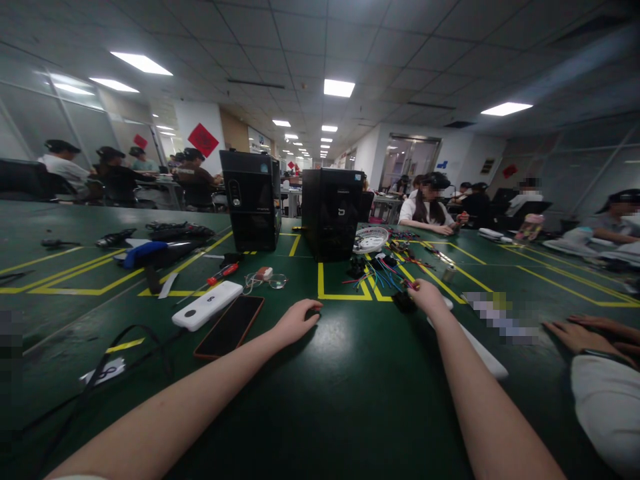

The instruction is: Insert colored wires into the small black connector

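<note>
Two bare hands above a green tabletop (330, 407). The right hand (429, 300) has its thumb and fingers pinched together on the near right end of the coloured wires (384, 272); the bulk of these wires lies just beyond and to the left of the fingertips. A small black piece (404, 302) lies just to the left of that hand. The left hand (299, 320), fingers loosely curved and holding nothing, lies left of the wires and apart from them, with a dark phone (230, 327) farther left. A black computer case (333, 213) stands on the far side.
</note>
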Motion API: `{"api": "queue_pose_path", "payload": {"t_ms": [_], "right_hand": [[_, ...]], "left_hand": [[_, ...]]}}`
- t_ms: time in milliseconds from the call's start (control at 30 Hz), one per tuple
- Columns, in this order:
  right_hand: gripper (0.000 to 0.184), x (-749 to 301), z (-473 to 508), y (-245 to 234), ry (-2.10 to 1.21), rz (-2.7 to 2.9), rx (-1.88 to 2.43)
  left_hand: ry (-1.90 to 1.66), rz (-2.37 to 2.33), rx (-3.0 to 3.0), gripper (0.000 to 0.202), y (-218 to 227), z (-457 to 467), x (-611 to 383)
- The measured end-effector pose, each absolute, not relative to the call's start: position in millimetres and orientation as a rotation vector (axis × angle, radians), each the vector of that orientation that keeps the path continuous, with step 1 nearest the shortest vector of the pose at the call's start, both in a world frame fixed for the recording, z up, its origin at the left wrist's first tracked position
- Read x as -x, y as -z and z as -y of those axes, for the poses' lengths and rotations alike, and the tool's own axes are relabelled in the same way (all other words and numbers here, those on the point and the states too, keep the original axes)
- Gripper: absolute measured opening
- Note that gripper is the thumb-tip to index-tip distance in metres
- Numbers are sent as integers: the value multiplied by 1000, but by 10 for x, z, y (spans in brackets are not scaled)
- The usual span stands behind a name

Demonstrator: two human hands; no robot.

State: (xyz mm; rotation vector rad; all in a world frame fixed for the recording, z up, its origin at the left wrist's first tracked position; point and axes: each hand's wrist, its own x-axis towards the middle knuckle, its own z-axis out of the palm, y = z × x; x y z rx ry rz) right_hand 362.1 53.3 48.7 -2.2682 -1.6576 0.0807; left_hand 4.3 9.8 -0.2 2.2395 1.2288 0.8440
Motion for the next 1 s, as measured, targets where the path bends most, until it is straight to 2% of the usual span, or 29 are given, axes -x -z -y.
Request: {"api": "queue_pose_path", "payload": {"t_ms": [267, 633, 867, 1000], "right_hand": [[32, -3636, -572, -436, -218, 1774, 2158], [34, -3602, -552, -402, -220, 1840, 2183], [29, -3468, -546, -479, -157, 1948, 2328], [28, -3447, -549, -472, -260, 1951, 2346]], "left_hand": [[-822, -1248, -2233, 28, -26, -80, -58], [-792, -1250, -2224, 28, -13, -100, -52], [-792, -1258, -2221, 27, -29, -90, -55], [-805, -1254, -2234, 27, -13, -102, -50]]}}
